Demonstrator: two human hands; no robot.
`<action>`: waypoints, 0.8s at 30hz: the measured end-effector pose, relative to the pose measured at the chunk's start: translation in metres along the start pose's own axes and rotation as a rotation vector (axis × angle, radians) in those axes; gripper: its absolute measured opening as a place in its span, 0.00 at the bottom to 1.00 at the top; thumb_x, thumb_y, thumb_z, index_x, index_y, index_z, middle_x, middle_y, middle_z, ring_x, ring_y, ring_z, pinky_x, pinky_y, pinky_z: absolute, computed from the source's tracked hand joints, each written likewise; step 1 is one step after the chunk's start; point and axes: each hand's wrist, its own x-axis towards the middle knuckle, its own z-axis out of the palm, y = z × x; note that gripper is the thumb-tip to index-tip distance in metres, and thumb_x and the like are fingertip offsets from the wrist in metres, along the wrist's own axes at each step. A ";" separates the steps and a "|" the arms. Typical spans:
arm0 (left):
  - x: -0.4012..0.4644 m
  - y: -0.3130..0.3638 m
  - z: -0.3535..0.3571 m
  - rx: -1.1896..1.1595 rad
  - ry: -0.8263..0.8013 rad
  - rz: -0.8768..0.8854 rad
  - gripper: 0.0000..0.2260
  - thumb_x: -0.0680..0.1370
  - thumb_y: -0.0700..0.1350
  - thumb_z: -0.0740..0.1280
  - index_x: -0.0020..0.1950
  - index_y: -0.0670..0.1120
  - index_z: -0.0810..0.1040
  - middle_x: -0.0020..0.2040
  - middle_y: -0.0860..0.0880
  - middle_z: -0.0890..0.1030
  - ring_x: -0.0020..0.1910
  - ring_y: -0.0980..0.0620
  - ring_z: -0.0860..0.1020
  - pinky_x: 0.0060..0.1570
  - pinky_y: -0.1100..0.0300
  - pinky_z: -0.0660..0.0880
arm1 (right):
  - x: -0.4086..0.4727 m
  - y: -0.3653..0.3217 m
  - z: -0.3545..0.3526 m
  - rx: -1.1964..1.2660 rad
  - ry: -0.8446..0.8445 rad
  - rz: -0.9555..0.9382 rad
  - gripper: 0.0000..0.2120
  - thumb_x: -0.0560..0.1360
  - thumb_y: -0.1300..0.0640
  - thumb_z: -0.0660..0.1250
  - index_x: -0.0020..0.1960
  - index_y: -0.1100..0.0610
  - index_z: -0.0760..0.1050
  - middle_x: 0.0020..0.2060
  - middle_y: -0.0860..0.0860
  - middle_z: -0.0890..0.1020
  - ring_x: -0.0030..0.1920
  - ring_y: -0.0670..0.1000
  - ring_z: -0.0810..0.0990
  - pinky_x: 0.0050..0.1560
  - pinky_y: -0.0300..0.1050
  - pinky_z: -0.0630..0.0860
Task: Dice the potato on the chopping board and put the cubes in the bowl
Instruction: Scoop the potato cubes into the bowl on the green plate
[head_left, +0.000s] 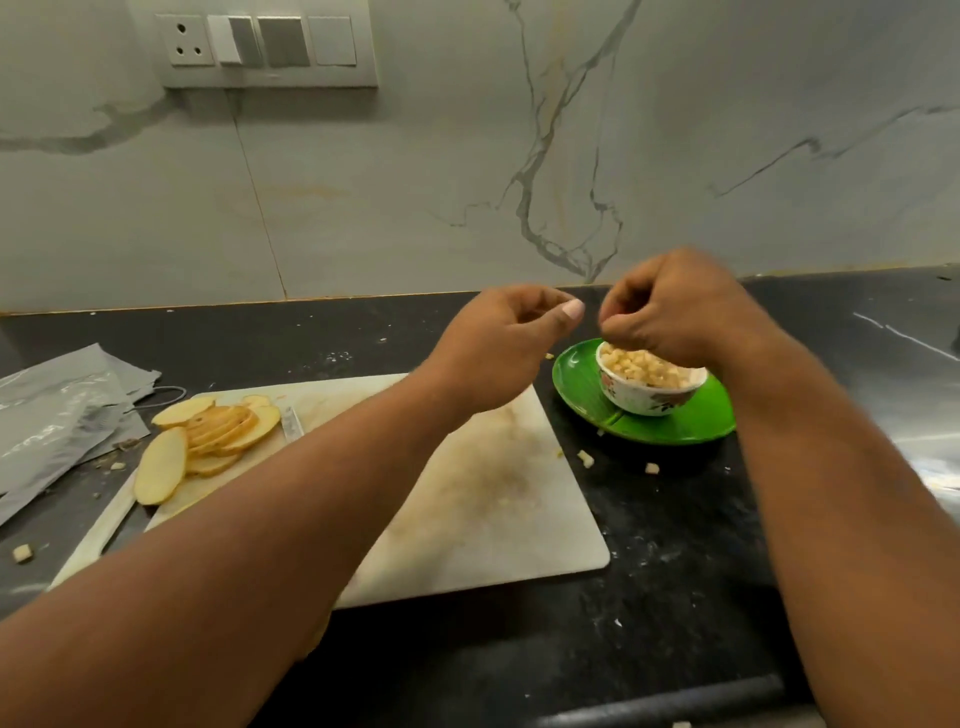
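Forearms (270, 519) over board's (493, 499) bare half

Bowl (650, 391) right of chopping board (483, 499)

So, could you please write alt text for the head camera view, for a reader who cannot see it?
Both hands hover over a bowl full of potato cubes on a green plate, the right hand with curled fingers, the left hand beside it. On the chopping board, potato slices wait beside a knife; stray cubes lie on the dark counter.
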 end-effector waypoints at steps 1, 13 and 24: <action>0.008 0.002 0.007 0.029 0.005 0.010 0.08 0.83 0.50 0.68 0.56 0.50 0.85 0.47 0.48 0.85 0.46 0.52 0.81 0.51 0.51 0.79 | 0.003 0.009 -0.007 -0.021 0.026 0.052 0.04 0.69 0.60 0.77 0.37 0.52 0.84 0.31 0.47 0.84 0.36 0.46 0.84 0.43 0.45 0.81; 0.058 0.014 0.055 0.653 -0.330 0.143 0.16 0.82 0.38 0.63 0.60 0.53 0.85 0.60 0.52 0.83 0.58 0.52 0.79 0.57 0.58 0.74 | 0.014 0.037 -0.019 -0.211 -0.108 0.169 0.14 0.73 0.65 0.69 0.41 0.47 0.85 0.38 0.46 0.84 0.41 0.46 0.81 0.40 0.41 0.78; 0.036 -0.004 0.017 0.154 -0.127 0.079 0.07 0.79 0.42 0.75 0.54 0.53 0.85 0.49 0.53 0.87 0.49 0.54 0.85 0.60 0.53 0.81 | 0.015 0.025 0.003 -0.065 0.176 0.005 0.09 0.73 0.61 0.72 0.40 0.48 0.80 0.39 0.46 0.83 0.40 0.45 0.80 0.43 0.41 0.76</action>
